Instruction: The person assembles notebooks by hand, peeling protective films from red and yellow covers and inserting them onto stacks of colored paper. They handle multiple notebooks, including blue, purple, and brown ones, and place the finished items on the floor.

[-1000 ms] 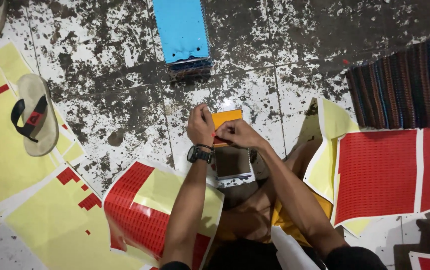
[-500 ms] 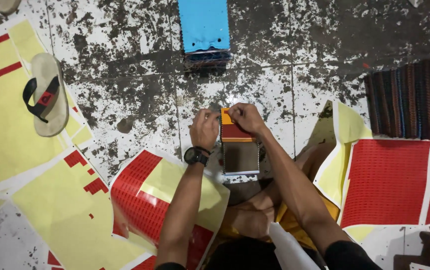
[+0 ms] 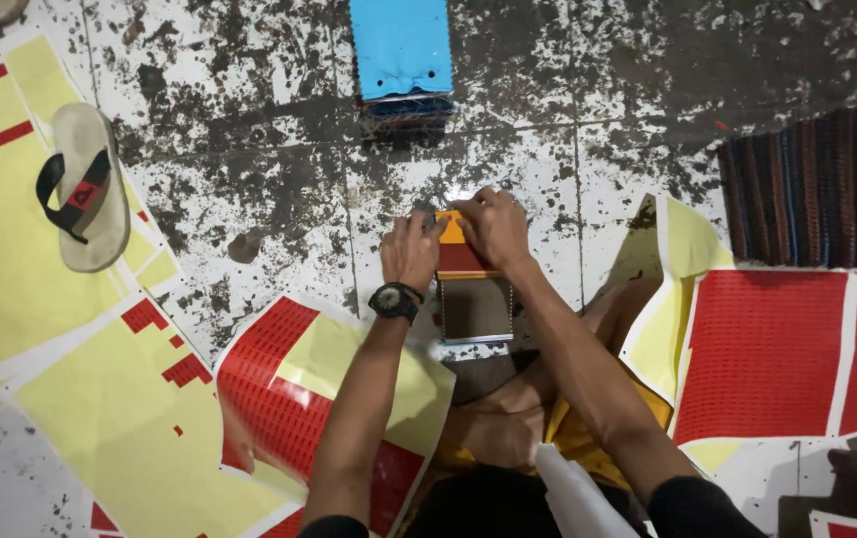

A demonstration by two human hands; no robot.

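Head view, item one: small orange-and-red booklet (image 3: 461, 244) on the speckled floor (image 3: 269, 179), lying between my two hands. My left hand (image 3: 410, 249) presses its left edge, fingers curled together; my right hand (image 3: 493, 227) covers its top right corner, fingers closed on it. Item two: blue stack (image 3: 400, 50), well beyond the hands. Item three: red-and-yellow sticker sheets (image 3: 762, 354) on both sides; sandal (image 3: 85, 189) far left.
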